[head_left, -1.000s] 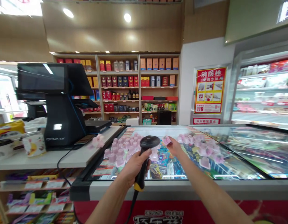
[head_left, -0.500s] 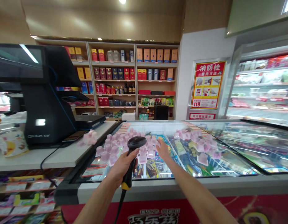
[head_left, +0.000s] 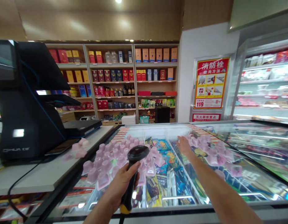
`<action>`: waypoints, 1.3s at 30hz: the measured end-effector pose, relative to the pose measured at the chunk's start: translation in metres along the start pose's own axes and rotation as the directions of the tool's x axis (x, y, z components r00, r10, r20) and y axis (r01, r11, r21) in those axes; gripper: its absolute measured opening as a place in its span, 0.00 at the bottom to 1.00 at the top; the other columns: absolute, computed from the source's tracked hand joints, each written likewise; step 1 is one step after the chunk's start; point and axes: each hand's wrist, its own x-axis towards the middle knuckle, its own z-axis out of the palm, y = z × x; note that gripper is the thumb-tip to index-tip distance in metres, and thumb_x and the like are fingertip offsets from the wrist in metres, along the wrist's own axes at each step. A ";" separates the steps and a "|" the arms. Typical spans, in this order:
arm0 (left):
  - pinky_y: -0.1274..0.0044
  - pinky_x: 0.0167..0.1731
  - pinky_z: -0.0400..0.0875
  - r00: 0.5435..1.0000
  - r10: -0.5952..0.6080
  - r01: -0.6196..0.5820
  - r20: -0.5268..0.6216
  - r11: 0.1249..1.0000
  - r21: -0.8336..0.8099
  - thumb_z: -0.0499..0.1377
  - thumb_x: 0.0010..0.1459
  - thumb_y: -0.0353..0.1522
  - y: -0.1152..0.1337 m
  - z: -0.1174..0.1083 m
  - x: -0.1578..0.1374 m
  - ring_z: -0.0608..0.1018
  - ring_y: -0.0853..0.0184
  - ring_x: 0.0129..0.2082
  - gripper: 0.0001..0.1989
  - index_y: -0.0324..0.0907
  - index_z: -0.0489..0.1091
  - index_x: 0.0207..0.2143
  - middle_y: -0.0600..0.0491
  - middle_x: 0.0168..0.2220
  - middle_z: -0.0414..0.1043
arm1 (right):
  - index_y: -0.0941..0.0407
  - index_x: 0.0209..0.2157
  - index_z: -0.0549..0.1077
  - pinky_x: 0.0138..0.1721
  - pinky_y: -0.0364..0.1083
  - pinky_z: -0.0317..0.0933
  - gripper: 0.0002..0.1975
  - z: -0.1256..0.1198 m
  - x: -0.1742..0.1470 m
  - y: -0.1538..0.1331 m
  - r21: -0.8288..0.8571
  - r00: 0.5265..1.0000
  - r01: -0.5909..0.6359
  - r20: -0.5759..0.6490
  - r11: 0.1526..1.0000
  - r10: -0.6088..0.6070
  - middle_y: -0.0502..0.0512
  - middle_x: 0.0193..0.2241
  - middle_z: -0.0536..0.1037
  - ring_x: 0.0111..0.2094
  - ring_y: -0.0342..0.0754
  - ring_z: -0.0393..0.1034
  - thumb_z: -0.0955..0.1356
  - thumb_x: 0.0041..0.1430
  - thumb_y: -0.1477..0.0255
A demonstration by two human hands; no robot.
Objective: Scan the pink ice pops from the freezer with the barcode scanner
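While the left hand is wrapped around the handle of a black barcode scanner, whose head rises above the thumb, the right hand is stretched out farther forward, at the left edge of a loose group of pink cups. Whether the right hand's fingers hold a cup, I cannot tell. Beyond and to the left of the left hand stands a denser group of pink cups, some showing past the scanner. Both groups rest on the glass top of a chest freezer; under the glass, between the hands, lie coloured packets. Well left of the left hand, a small cluster of pink cups sits on a white worktop, near a black checkout terminal.
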 end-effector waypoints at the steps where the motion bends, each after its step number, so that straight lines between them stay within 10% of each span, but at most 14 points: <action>1: 0.83 0.17 0.57 1.000 -0.004 0.004 0.000 1.000 0.004 0.55 0.44 0.44 0.000 0.001 0.001 0.64 0.76 0.15 0.16 0.39 0.60 0.24 0.59 0.16 0.62 | 0.62 0.38 0.68 0.47 0.50 0.49 0.17 0.003 0.002 0.002 0.034 1.000 0.020 0.024 0.999 -0.020 0.66 0.41 0.68 0.48 0.55 0.57 0.64 0.42 0.78; 5: 0.82 0.17 0.57 0.999 0.030 -0.030 0.016 0.999 0.016 0.54 0.45 0.44 0.005 0.007 -0.003 0.64 0.76 0.15 0.16 0.39 0.59 0.23 0.59 0.16 0.62 | 0.59 0.28 0.71 0.43 0.49 0.54 0.09 0.004 -0.002 -0.010 0.493 0.991 -0.122 0.018 0.862 0.130 0.58 0.31 0.73 0.39 0.51 0.64 0.63 0.41 0.77; 8: 0.82 0.16 0.56 0.998 0.056 -0.057 0.041 0.998 0.014 0.54 0.45 0.43 0.009 0.013 -0.013 0.63 0.76 0.14 0.15 0.39 0.59 0.22 0.59 0.15 0.61 | 0.57 0.28 0.70 0.33 0.47 0.60 0.08 -0.006 -0.011 -0.035 0.894 0.934 -0.300 0.204 0.333 0.294 0.52 0.24 0.74 0.29 0.47 0.68 0.63 0.41 0.73; 11: 0.83 0.16 0.55 0.992 0.085 -0.088 0.092 0.996 0.025 0.53 0.46 0.43 0.010 0.016 -0.025 0.63 0.77 0.14 0.15 0.39 0.60 0.22 0.59 0.16 0.61 | 0.57 0.26 0.69 0.29 0.44 0.61 0.08 -0.022 -0.021 -0.064 0.936 0.911 -0.331 0.350 -0.116 0.220 0.48 0.20 0.73 0.24 0.44 0.67 0.67 0.37 0.73; 16: 0.83 0.16 0.56 0.984 0.091 -0.094 0.151 0.995 0.015 0.53 0.46 0.43 0.010 0.012 -0.045 0.64 0.77 0.15 0.15 0.39 0.59 0.25 0.59 0.17 0.62 | 0.56 0.24 0.68 0.29 0.43 0.63 0.08 -0.042 -0.036 -0.101 0.916 0.926 -0.304 0.348 -0.260 0.144 0.47 0.20 0.74 0.25 0.42 0.68 0.68 0.36 0.75; 23: 0.83 0.15 0.56 0.987 0.096 -0.095 0.130 0.995 -0.014 0.54 0.45 0.44 0.021 0.006 -0.064 0.63 0.77 0.14 0.16 0.40 0.59 0.25 0.60 0.16 0.62 | 0.55 0.28 0.67 0.29 0.44 0.63 0.10 -0.044 -0.041 -0.113 0.958 0.943 -0.261 0.279 -0.120 0.182 0.47 0.21 0.73 0.25 0.43 0.68 0.66 0.37 0.73; 29: 0.83 0.16 0.56 0.989 0.131 -0.131 0.073 0.991 0.004 0.54 0.45 0.43 0.024 -0.001 -0.057 0.64 0.77 0.14 0.15 0.39 0.60 0.24 0.59 0.16 0.62 | 0.56 0.32 0.68 0.39 0.48 0.59 0.12 -0.024 -0.046 -0.085 0.744 0.977 -0.132 -0.013 0.655 0.212 0.54 0.30 0.73 0.35 0.47 0.67 0.62 0.41 0.72; 31: 0.83 0.16 0.56 0.993 0.105 -0.105 0.045 0.994 0.006 0.55 0.44 0.44 0.022 -0.002 -0.050 0.64 0.77 0.14 0.16 0.39 0.60 0.24 0.59 0.15 0.62 | 0.57 0.33 0.68 0.40 0.49 0.58 0.13 -0.014 -0.053 -0.080 0.597 0.990 -0.087 -0.036 0.797 0.135 0.55 0.31 0.73 0.36 0.48 0.67 0.61 0.41 0.74; 39: 0.82 0.17 0.57 0.999 0.050 -0.049 0.015 0.998 -0.024 0.55 0.42 0.45 0.010 0.002 -0.017 0.64 0.76 0.15 0.17 0.39 0.60 0.24 0.59 0.16 0.62 | 0.57 0.38 0.67 0.40 0.46 0.58 0.15 0.012 -0.061 -0.092 0.442 0.997 0.047 0.028 0.896 -0.066 0.55 0.33 0.73 0.36 0.47 0.66 0.61 0.44 0.74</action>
